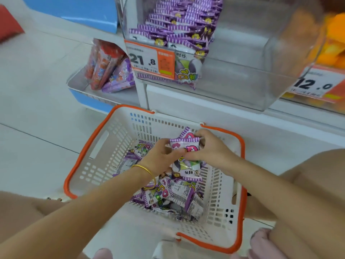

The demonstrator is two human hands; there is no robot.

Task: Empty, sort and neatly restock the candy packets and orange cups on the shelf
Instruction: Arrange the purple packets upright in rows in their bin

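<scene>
Both hands pinch one small stack of purple candy packets (pixel 184 145) over the white basket (pixel 104 146): left hand (pixel 162 156) at its left edge, right hand (pixel 211 146) curled round the right. Slick wrappers may fan out and slip back among the loose packets (pixel 173 195) below, undoing the sort

left grip (pixel 162 156) + right grip (pixel 210 146): holding candy packets (pixel 185 146) | above basket (pixel 82 152) of loose packets | clear shelf bin (pixel 239 75) part-filled

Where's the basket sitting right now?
In the head view the basket sits on the floor at centre, below the 21.8 price tag, with the left hand and right hand gripping candy packets inside it.
</scene>
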